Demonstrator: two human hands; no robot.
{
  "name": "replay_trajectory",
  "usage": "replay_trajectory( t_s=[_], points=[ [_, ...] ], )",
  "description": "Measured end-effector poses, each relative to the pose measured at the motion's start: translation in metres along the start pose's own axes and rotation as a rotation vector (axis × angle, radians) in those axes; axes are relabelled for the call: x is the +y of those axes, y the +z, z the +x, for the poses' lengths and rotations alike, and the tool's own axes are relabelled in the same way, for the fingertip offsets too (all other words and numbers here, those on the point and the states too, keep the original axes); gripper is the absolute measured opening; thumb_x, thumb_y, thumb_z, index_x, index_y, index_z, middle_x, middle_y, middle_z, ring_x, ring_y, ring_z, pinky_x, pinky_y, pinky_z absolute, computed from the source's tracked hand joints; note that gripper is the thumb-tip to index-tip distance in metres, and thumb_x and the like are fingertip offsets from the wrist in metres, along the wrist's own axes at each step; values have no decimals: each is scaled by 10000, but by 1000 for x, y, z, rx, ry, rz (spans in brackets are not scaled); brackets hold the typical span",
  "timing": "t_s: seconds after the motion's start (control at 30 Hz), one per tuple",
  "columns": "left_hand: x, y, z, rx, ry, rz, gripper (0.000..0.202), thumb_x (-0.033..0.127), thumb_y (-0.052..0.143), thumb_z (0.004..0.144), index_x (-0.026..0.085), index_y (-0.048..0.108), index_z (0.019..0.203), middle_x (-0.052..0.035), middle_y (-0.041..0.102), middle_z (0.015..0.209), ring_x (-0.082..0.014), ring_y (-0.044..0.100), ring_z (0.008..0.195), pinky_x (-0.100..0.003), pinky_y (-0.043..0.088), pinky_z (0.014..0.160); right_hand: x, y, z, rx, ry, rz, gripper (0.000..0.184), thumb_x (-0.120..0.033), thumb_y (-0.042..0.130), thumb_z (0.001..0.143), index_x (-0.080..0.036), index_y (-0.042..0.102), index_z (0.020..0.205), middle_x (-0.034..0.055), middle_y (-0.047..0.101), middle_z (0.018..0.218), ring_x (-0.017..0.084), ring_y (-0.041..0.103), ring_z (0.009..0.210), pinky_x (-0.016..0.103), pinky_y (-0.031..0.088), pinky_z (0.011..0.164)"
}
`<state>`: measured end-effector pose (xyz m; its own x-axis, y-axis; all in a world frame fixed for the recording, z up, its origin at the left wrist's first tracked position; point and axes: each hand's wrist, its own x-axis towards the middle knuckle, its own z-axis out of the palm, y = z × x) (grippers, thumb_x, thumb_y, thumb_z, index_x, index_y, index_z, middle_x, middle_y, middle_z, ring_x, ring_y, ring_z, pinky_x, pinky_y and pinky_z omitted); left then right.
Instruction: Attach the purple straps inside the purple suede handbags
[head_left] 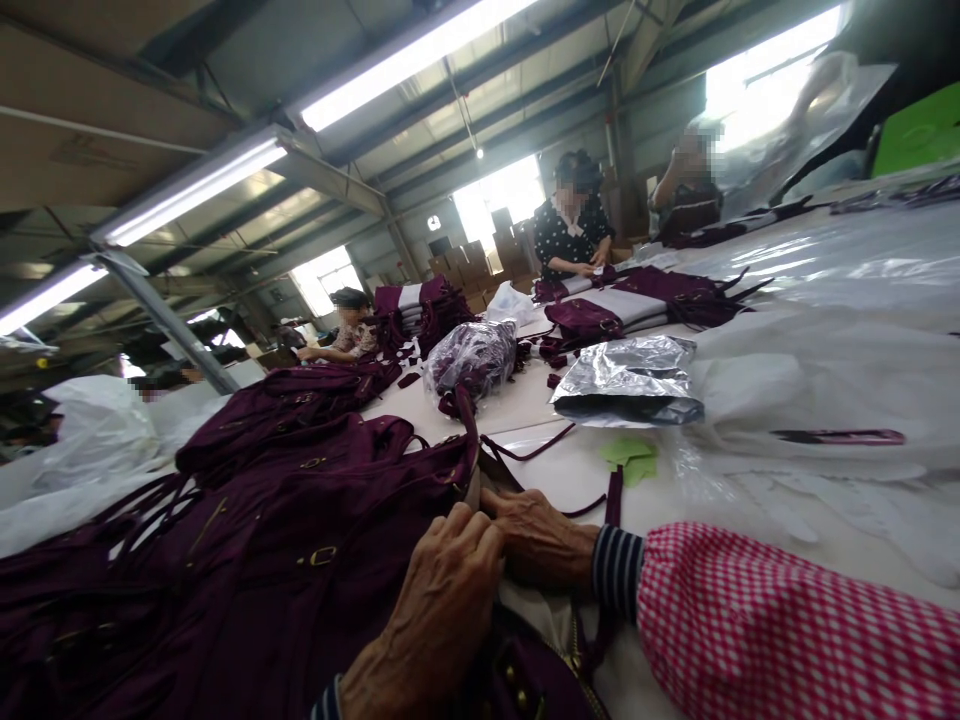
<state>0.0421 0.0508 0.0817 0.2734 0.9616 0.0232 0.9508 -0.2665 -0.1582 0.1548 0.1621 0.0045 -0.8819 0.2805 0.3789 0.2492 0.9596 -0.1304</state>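
Note:
My left hand [442, 610] is curled at the bottom centre, its fingertips pinched on the strap and edge of a dark purple bag [315, 540] with gold buckles. My right hand [540, 540], in a striped cuff and a pink checked sleeve cover [787, 630], comes in from the right and presses its closed fingers on the same strap beside my left hand. Thin purple straps [540, 445] trail off the bag onto the white table [570, 480].
A heap of purple bags [292, 400] fills the left. Beyond lie a plastic-wrapped bag [472, 360], a silvery plastic sack [630, 380], a green paper scrap [634, 458] and clear plastic sheets [825, 300]. Three other people [570, 225] work at the far side.

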Motion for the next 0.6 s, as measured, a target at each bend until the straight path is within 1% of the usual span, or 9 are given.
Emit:
replay_trajectory(
  t_s=[0.07, 0.13, 0.2, 0.27, 0.33, 0.4, 0.43, 0.5, 0.6],
  points=[
    [-1, 2, 0, -9, -18, 25, 176, 95, 474, 987, 184, 604, 910, -43, 636, 1004, -245, 513, 974, -439, 382, 871, 2, -4, -1, 21, 55, 90, 95, -205, 572, 891, -173, 650, 934, 77, 625, 989, 191, 564, 820, 303, 346, 618],
    [-3, 4, -1, -21, -52, 20, 178, 116, 472, 995, 183, 609, 903, -44, 637, 1008, -245, 512, 971, -455, 364, 885, 6, -7, -1, 40, 181, 237, 125, -187, 573, 858, -187, 654, 953, 64, 635, 1006, 184, 582, 811, 297, 365, 648],
    [-5, 3, -2, -30, -97, -34, 168, 148, 485, 1002, 183, 607, 893, -38, 633, 999, -233, 513, 969, -442, 357, 894, 6, -9, -2, 59, 313, 342, 160, -139, 528, 846, -181, 648, 943, 58, 647, 972, 183, 599, 813, 296, 388, 690],
    [-7, 1, -2, -39, -128, -98, 150, 168, 503, 999, 182, 601, 887, -28, 631, 986, -215, 515, 969, -416, 356, 893, 3, -10, -8, 74, 383, 381, 207, -107, 482, 856, -172, 641, 972, 53, 656, 947, 186, 618, 856, 294, 411, 742],
    [-9, 0, 0, -38, -130, -124, 137, 173, 505, 996, 186, 597, 896, -24, 631, 970, -207, 516, 959, -403, 353, 882, -7, -12, -19, 101, 400, 437, 189, -122, 479, 881, -173, 631, 981, 49, 656, 954, 187, 623, 895, 294, 428, 792],
    [-9, 1, 3, -24, -101, -106, 162, 162, 471, 1003, 191, 596, 905, -26, 632, 958, -208, 517, 941, -409, 350, 876, -20, -15, -33, 129, 396, 529, 110, -208, 522, 920, -179, 618, 965, 45, 644, 968, 192, 615, 894, 302, 439, 813],
    [-9, 2, 4, -20, -82, -85, 180, 155, 451, 1006, 191, 597, 906, -31, 634, 957, -212, 519, 936, -416, 349, 877, -26, -16, -40, 139, 389, 574, 112, -265, 539, 939, -183, 611, 965, 46, 638, 977, 199, 610, 893, 311, 443, 819],
    [-7, 2, 8, -30, -44, -39, 188, 150, 442, 1001, 185, 601, 908, -44, 640, 970, -224, 527, 942, -432, 354, 887, -36, -20, -51, 140, 368, 632, 178, -359, 550, 965, -192, 601, 996, 50, 635, 1000, 211, 604, 896, 327, 450, 826],
    [-6, -3, 12, -53, 6, 13, 150, 158, 471, 979, 175, 612, 931, -55, 650, 991, -234, 545, 965, -464, 353, 957, -43, -23, -56, 144, 377, 642, 189, -382, 548, 974, -201, 586, 1012, 52, 650, 1002, 221, 609, 896, 335, 447, 818]
  ],
)
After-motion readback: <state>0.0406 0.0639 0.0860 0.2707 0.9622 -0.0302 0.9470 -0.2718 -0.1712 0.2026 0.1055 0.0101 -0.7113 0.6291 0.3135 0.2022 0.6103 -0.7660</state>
